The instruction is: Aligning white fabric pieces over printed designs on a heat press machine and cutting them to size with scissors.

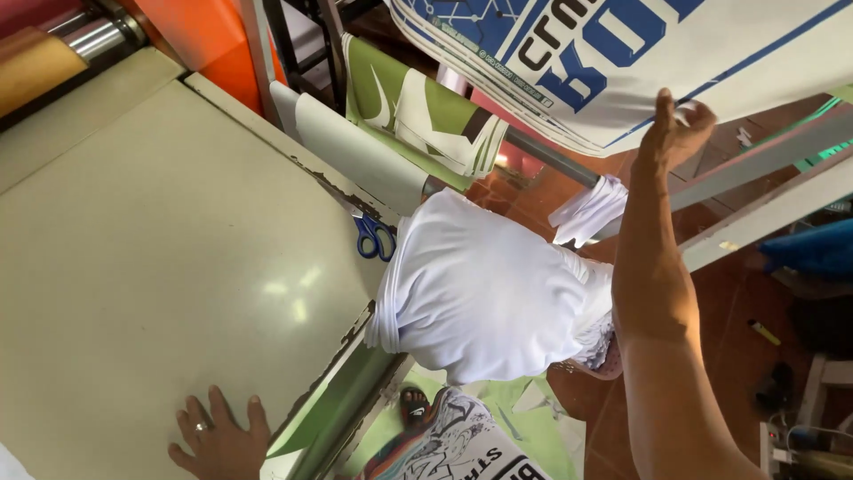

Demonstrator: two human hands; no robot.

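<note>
Right hand up at the printed sheets
Right hand (673, 133) pinches the white-and-blue printed sheet (711, 53); left hand (218, 440) presses flat on the beige bench (160, 267) beside white fabric (489, 293).

Printed banners relative to the beige worktop (160, 258). Beyond the worktop's far right edge, at the top of the view, hangs a large white banner (640, 53) with blue block lettering, thin blue border lines and a blue network-like pattern at its upper left corner; the right hand (675, 133) grips its lower edge. Just left of it, closer to the worktop's far edge, a green-and-white printed sheet (418, 116) drapes in folds. Below the worktop's near right corner lies a white printed sheet (462, 444) with black lettering and grey sketch-like graphics, partly over pale green material.
</note>
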